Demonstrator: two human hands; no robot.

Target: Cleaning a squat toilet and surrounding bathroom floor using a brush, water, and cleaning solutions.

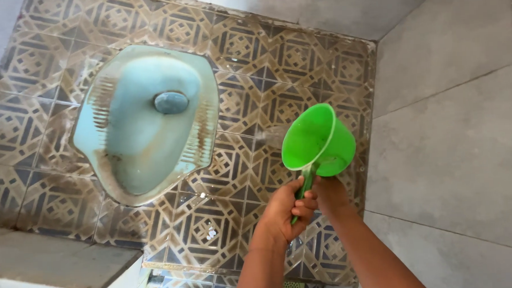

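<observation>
Two hands [303, 205] grip one bright green dipper [318, 139] (plastic, tilted, looks empty).

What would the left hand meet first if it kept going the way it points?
Likely the green scoop, whose handle the left hand grips; past it, the patterned floor tiles, though depth is unclear.

Bright green dipper [319, 140]; pale blue squat toilet [144, 122]; brown-grey geometric floor tiles [275, 58].
</observation>
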